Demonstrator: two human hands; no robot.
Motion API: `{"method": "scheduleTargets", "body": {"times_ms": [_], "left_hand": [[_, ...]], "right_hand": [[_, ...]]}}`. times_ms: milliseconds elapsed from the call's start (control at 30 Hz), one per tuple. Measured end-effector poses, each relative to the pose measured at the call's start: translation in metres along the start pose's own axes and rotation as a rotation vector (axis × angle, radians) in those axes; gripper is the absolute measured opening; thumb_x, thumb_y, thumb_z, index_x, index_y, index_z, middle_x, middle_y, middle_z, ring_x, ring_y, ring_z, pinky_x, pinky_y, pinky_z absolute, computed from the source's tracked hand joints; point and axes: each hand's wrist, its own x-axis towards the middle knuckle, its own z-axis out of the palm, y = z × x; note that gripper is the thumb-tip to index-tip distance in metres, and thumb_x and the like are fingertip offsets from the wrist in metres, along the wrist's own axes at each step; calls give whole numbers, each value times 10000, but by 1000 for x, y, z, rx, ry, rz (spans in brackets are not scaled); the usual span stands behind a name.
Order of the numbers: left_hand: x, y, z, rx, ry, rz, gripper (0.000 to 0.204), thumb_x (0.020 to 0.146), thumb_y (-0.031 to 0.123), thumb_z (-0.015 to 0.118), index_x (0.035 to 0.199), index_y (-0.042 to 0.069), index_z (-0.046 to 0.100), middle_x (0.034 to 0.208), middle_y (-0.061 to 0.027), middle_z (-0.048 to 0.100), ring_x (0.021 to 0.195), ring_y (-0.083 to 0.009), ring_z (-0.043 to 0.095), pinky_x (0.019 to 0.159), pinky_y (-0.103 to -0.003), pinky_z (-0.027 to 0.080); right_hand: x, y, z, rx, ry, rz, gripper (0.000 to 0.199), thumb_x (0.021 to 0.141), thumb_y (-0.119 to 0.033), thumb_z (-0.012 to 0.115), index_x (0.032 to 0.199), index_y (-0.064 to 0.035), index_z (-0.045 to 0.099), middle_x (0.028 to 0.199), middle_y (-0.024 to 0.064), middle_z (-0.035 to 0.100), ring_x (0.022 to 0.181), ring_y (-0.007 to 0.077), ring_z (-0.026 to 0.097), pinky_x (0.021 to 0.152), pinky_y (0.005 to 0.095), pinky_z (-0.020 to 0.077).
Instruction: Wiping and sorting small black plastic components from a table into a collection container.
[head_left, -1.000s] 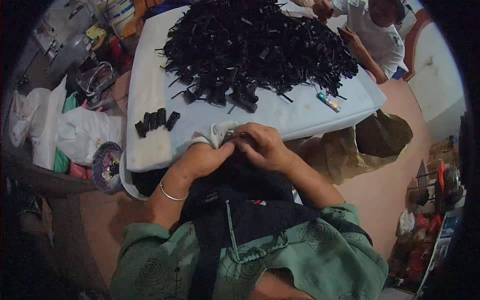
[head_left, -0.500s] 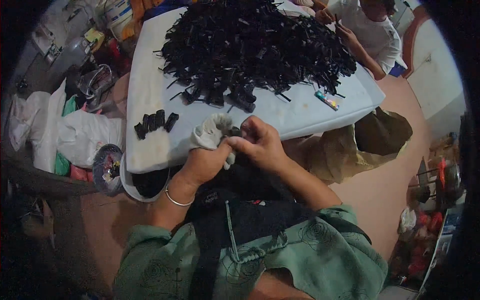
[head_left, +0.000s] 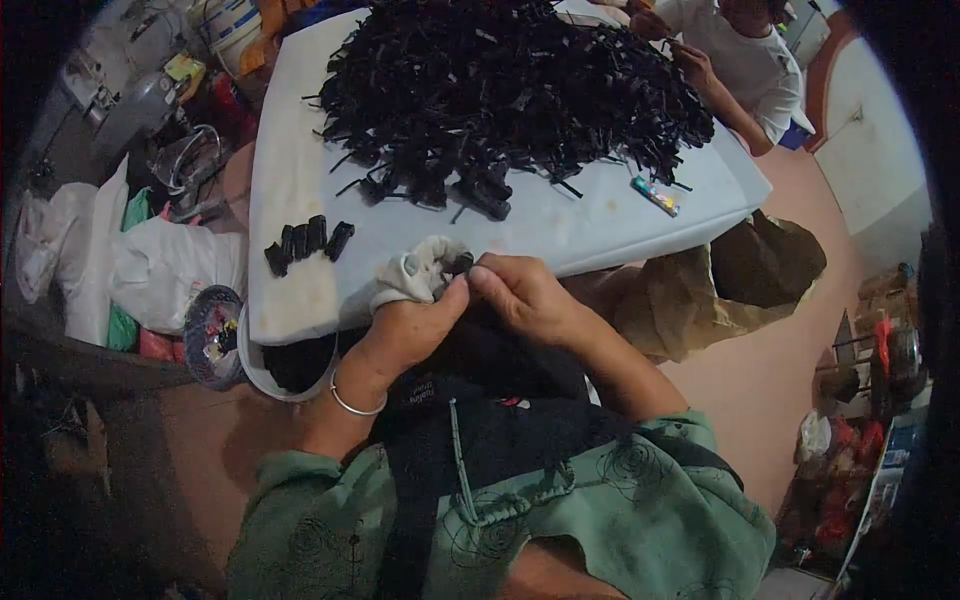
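Note:
My left hand [head_left: 405, 328], its fingers in a white glove [head_left: 398, 280], is closed around a small black plastic piece [head_left: 460, 264] at the table's front edge. From the other side my bare right hand [head_left: 525, 298] pinches at the same piece, its fingertips meeting the left thumb. What exactly the right fingers grip is mostly hidden. Beyond both hands rises a big heap of black plastic pieces with thin stems [head_left: 500, 100]. Left of the glove, several stemless black pieces [head_left: 308, 240] stand side by side.
The pale padded tabletop [head_left: 560, 228] carries a small colourful tube [head_left: 655, 197] on its right. A large brown paper bag [head_left: 690, 310] gapes at the front right. Below the left corner sits a white bucket [head_left: 252, 372] beside a patterned bowl [head_left: 212, 350]. Another person [head_left: 750, 75] works at the far right.
My right hand's fingers have curled in, its index finger now bent over the thumb. Both hands have shifted only slightly, and the black piece shows more clearly above the glove.

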Motion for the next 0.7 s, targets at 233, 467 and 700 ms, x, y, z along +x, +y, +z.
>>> {"method": "scheduleTargets", "body": {"times_ms": [233,467,700], "left_hand": [[-9,13,5,541,134,251,292,732,85,574,1003,-11,518,912,-143,568,835,-228,567,718,-318,454],[-5,-8,5,896,164,491,300,729,102,550,1007,-3,510,939,-175,555,864,-288,557,737,-347,450],[3,-6,11,492,264,367,271,704,96,521,950,-18,520,835,-190,555,754,-348,548,653,-388,449]], "right_hand": [[-4,-1,6,165,-62,124,267,883,-214,442,758,7,526,570,82,479,538,135,415,528,305,385],[-1,19,30,226,68,226,304,894,-225,416,731,9,521,573,29,463,576,89,395,542,281,387],[5,24,17,266,-16,153,304,887,-238,431,742,15,517,574,73,492,564,106,394,533,294,389]]}}
